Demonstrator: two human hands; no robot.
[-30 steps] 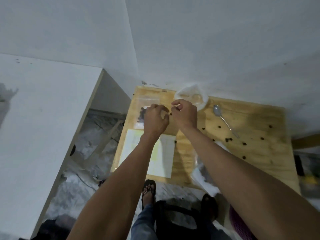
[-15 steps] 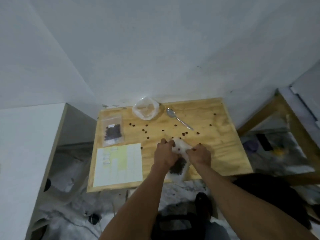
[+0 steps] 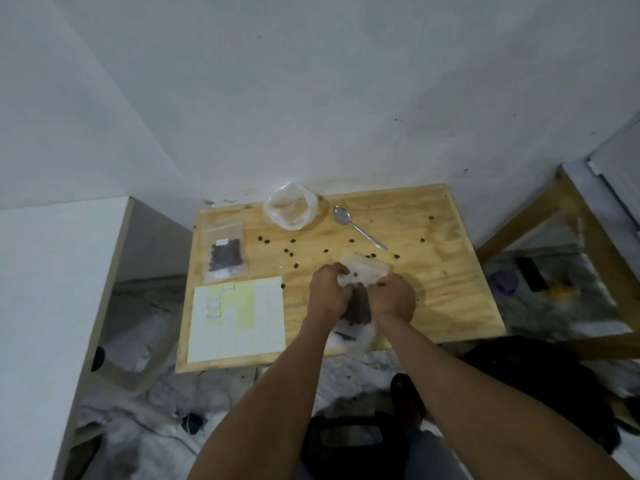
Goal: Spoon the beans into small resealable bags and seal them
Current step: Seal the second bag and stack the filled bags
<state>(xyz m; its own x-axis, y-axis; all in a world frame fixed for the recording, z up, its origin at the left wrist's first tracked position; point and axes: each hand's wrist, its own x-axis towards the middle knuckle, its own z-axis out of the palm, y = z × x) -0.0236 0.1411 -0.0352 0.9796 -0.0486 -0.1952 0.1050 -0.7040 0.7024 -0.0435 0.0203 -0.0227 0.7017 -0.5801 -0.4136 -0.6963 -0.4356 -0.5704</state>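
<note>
Two hands meet over a clear plastic resealable bag of dark beans (image 3: 360,306) near the front edge of your pale plywood counter (image 3: 450,271). Your left hand (image 3: 327,292) curls its fingers round the bag's left side, and your right hand (image 3: 394,297) grips the right side, the dark mass of beans showing between them. The bag's upper part sticks out beyond your knuckles; whether its strip is pressed closed cannot be told.

At the counter's far left lies a second clear resealable bag holding dark beans with a small white label (image 3: 224,255), flat and well apart from your hands. Just in front of it rests a white and pale yellow sheet of paper (image 3: 239,320). A crumpled, open clear plastic bag (image 3: 291,209) sits at the back edge against the white wall (image 3: 311,98), with a metal spoon (image 3: 358,227) lying just to its right, bowl toward the wall. Loose dark beans (image 3: 294,252) are scattered across the wood between the spoon and your hands.
</note>
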